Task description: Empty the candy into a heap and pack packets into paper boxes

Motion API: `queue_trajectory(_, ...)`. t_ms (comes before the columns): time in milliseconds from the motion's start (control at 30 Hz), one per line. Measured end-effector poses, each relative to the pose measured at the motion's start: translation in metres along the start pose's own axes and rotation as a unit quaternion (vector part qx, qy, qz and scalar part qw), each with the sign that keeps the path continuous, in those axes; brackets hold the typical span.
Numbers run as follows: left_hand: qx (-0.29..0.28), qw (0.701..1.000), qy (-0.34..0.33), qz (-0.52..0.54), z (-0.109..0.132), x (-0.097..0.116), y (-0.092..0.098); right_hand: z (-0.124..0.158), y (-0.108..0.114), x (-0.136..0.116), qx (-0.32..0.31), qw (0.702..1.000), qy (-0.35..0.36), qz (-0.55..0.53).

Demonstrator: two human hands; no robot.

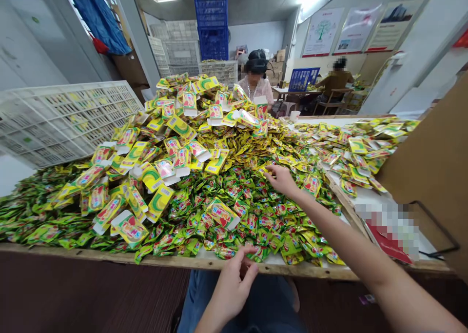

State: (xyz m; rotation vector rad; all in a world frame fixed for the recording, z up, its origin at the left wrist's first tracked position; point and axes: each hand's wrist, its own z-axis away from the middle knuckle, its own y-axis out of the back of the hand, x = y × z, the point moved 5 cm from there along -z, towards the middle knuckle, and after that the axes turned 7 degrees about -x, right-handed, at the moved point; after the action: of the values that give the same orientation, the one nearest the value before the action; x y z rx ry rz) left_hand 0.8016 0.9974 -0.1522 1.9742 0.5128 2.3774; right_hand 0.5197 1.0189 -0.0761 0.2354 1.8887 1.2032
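Observation:
A big heap of small green and yellow sachets (234,211) covers the wooden table (226,265). Folded yellow cartons (161,143) are piled on top, toward the back and left. My right hand (281,178) reaches out over the heap, fingers spread and touching the sachets, nothing held. My left hand (234,279) hovers at the table's front edge above my lap, its fingers loosely curled and apart, holding nothing.
A white plastic crate (62,121) lies tipped at the left. A brown cardboard box (435,167) stands at the right. More sachets (358,145) lie at the back right. A person (258,82) sits behind the heap, another person (338,79) at a far table. Blue crates (212,21) are stacked behind.

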Motion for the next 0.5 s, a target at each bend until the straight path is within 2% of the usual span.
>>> queue_trajectory(67, 0.003, 1.000, -0.007, -0.020, 0.007, 0.004, 0.002, -0.015, -0.019, -0.007, -0.008, 0.999, -0.006, 0.037)
queue_trajectory(133, 0.019, 0.999, -0.018, -0.043, 0.011, 0.006, 0.011, -0.027, -0.026, -0.008, -0.018, 0.998, -0.018, 0.062)
queue_trajectory(233, 0.088, 0.991, -0.045, -0.087, 0.003, 0.014, 0.040, -0.037, -0.026, -0.002, -0.035, 0.996, -0.024, 0.078)
queue_trajectory(300, 0.151, 0.973, -0.081, -0.156, -0.015, 0.026, 0.063, -0.035, -0.024, 0.003, -0.037, 0.996, -0.024, 0.080)
queue_trajectory(367, 0.199, 0.936, -0.105, -0.269, -0.042, 0.043, 0.079, -0.028, -0.019, 0.007, -0.028, 0.997, -0.021, 0.075)
queue_trajectory(400, 0.215, 0.910, -0.096, -0.340, -0.058, 0.052, 0.083, -0.023, -0.016, 0.007, -0.020, 0.997, -0.017, 0.067)
queue_trajectory(500, 0.254, 0.868, -0.051, -0.423, -0.096, 0.074, 0.088, -0.006, -0.006, -0.012, 0.023, 0.999, 0.022, 0.009)
